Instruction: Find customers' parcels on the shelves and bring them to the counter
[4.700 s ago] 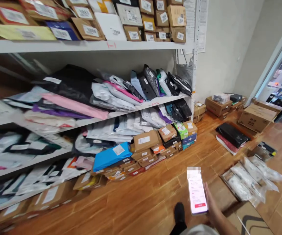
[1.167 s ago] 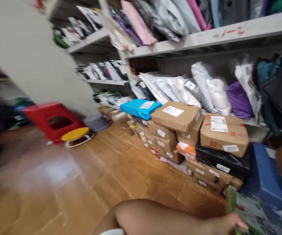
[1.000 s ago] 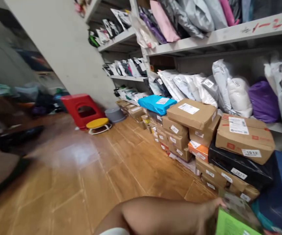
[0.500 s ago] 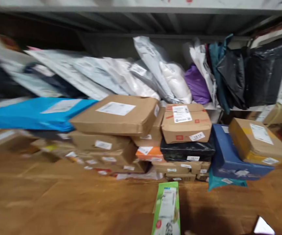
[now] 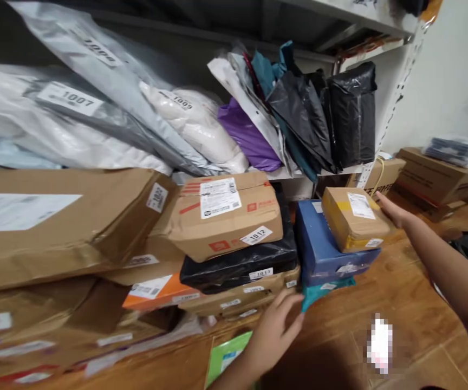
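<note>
My right hand (image 5: 392, 211) is at the right side of a small brown carton (image 5: 342, 214) with yellow tape, fingers stretched along it; I cannot tell how firmly they touch. This carton rests on a blue box (image 5: 319, 254), and a teal plastic parcel (image 5: 323, 291) pokes out underneath. My left hand (image 5: 274, 330) is lower, fingers apart and holding nothing, its tips near the teal parcel's left end. A green box (image 5: 226, 355) on the floor is partly covered by my left forearm.
Left of the blue box are stacked a carton labelled 1012 (image 5: 226, 216), a black-wrapped parcel (image 5: 238, 265) and larger cartons. Bagged parcels lean on the shelf behind, including a purple bag (image 5: 250, 135). A shelf post (image 5: 388, 108) and more cartons (image 5: 437, 173) are at the right.
The view has swung right and come closer to the stacks. Both my hands have come into the frame, the right beside the yellow-taped carton, the left near the teal parcel.
</note>
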The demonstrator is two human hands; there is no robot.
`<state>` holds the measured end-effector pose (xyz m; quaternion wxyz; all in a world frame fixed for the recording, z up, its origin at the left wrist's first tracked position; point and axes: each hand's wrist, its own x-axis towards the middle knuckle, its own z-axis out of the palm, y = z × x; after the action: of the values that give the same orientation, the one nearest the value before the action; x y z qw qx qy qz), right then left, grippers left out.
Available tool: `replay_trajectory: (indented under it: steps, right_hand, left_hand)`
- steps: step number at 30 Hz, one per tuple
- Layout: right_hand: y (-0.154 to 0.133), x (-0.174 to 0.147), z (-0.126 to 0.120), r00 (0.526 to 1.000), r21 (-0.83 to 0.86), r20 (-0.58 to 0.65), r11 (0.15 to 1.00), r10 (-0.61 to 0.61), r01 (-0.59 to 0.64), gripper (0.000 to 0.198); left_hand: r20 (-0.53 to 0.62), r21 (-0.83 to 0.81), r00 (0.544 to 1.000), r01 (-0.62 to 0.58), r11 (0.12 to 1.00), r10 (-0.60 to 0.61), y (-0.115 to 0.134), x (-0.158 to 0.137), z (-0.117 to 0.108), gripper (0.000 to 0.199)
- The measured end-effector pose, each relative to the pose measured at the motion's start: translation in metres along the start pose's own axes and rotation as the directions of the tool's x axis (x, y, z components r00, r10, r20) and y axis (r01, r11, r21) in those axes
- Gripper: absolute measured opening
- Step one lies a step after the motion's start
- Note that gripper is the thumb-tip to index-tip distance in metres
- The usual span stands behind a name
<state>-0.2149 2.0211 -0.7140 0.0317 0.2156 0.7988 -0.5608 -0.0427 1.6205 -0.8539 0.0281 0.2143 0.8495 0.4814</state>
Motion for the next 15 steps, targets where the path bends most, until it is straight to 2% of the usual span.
replay_trajectory:
  steps: [1,2,3,5,6,7,9,12,13,14,15]
  right_hand:
    - [0.012,0.003,-0.002,0.995,0.135,0.087,0.989,0.045,-0.057,0.056]
    - [0.023,0.003,-0.003,0.986,0.249,0.151,0.963,0.068,-0.105,0.045]
    - [0.033,0.002,-0.001,0.981,0.325,0.182,0.938,0.063,-0.12,0.034]
    - [0.045,-0.005,0.003,0.984,0.372,0.176,0.924,0.027,-0.091,0.018]
    - [0.049,-0.01,0.005,0.984,0.392,0.178,0.917,0.01,-0.08,0.014]
    - [0.052,-0.017,0.006,0.983,0.412,0.185,0.909,-0.01,-0.068,0.014]
    - [0.062,-0.036,0.005,0.978,0.443,0.202,0.895,-0.054,-0.042,0.021]
    - [0.099,-0.077,-0.005,0.965,0.454,0.247,0.891,-0.091,-0.033,0.05]
    - [0.116,-0.093,-0.008,0.961,0.44,0.268,0.896,-0.067,-0.061,0.062]
    - [0.134,-0.109,-0.008,0.951,0.447,0.304,0.89,-0.051,-0.094,0.076]
    - [0.153,-0.124,-0.005,0.937,0.479,0.344,0.869,-0.058,-0.122,0.087]
  left_hand:
    - [0.044,0.0,0.991,-0.13,0.991,0.13,0.025,0.034,0.006,0.04]
    - [0.069,-0.009,0.976,-0.208,0.978,0.208,0.047,0.068,0.014,0.047]
    - [0.072,-0.025,0.973,-0.217,0.976,0.218,0.064,0.099,0.023,0.059]
    - [0.051,-0.121,0.997,-0.052,0.991,0.059,0.087,0.144,0.041,0.082]
    - [0.054,-0.18,0.999,0.007,0.984,0.003,0.093,0.156,0.048,0.089]
    - [0.034,-0.229,0.999,0.017,0.973,-0.01,0.097,0.16,0.054,0.097]
    - [0.005,-0.303,0.999,-0.045,0.952,0.049,0.096,0.141,0.057,0.106]
    - [0.061,-0.408,0.991,-0.083,0.909,0.117,0.077,0.068,0.054,0.113]
    - [0.135,-0.442,0.987,-0.019,0.897,0.087,0.066,0.041,0.054,0.113]
    - [0.225,-0.489,0.974,0.123,0.864,-0.011,0.053,0.015,0.055,0.099]
    - [0.334,-0.53,0.927,0.336,0.779,-0.173,0.039,-0.007,0.059,0.083]
